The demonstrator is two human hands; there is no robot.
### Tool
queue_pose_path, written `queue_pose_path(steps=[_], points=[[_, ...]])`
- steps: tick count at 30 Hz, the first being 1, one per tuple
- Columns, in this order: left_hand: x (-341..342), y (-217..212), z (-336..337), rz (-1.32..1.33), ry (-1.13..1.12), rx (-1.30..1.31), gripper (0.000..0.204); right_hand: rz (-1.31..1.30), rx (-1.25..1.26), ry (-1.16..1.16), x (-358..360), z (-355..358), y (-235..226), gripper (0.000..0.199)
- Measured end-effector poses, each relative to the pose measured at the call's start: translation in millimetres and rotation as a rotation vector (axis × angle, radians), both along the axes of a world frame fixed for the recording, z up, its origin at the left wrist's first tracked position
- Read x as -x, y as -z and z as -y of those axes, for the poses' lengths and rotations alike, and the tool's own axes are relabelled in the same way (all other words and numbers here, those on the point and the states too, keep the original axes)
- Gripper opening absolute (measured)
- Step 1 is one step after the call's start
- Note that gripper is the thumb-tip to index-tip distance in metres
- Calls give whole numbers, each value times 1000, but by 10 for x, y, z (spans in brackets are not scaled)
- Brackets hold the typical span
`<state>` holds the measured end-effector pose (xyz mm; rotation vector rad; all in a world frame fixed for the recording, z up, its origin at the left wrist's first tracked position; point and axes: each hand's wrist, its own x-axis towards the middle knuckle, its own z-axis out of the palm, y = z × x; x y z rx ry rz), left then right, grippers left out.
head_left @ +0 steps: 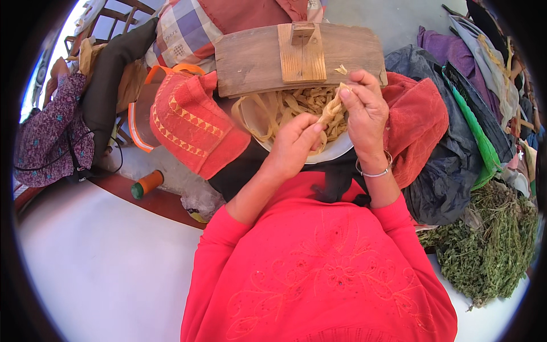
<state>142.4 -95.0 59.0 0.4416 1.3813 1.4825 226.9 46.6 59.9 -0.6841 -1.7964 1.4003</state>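
Both hands hold a twist of pale strips that look dry and flat, like straw or husk. My left hand is closed round its lower part. My right hand pinches the upper end between thumb and fingers, with a bracelet on that wrist. Beneath the hands, a white basin rests at my lap, filled with loose tan strips. Just beyond it stands a wooden board with a lighter wooden block fixed on it. A small pale scrap shows against the board beside my right fingers.
Red towel-like cloths flank the basin. At left are a green-and-orange spool, clear plastic and a patterned purple garment. To the right lie black plastic bags, a green bag edge and a heap of dried green plants.
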Motion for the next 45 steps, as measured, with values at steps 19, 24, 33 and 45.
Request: queue_pose_path(steps=[19, 24, 33, 45], points=[[695, -44, -217, -645, 253, 35, 20, 422, 572, -610, 108, -641, -213, 12], [1066, 41, -392, -482, 203, 19, 17, 284, 424, -378, 297, -646, 0, 12], [1294, 444, -621, -664, 37, 81, 12, 426, -256, -215, 511, -631, 370, 8], [547, -39, -407, -337, 140, 6, 12, 549, -349, -156, 438, -157, -75, 17]])
